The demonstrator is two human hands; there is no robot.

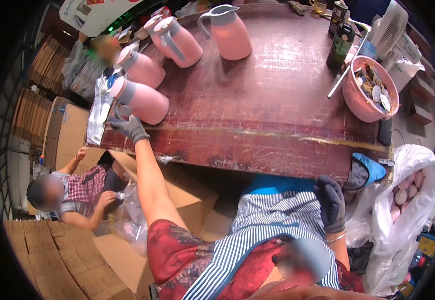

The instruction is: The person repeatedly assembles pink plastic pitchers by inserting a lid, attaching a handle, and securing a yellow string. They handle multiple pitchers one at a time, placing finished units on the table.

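My left hand [131, 129], in a grey work glove, is at the table's left front edge, beside the grey handle of a pink thermos jug [150, 106]. Its fingers stretch out near that handle; whether they touch it is hard to make out. Farther back on the left stand another pink jug [145, 72] and a pair close together, the front one [187, 50] partly covering the other. One more pink jug [233, 39] stands alone at the back. Gloved too, my right hand [330, 202] hangs before the striped apron below the table edge, fingers loosely extended, with nothing visible in it.
On the dark red table [262, 95], a pink bucket [360, 107] of scraps stands right, near a thin rod and a dark bottle [340, 47]. A plastic bag [377, 200] of pink parts is at lower right. At left, a person [85, 187] sits beside cardboard boxes [52, 255].
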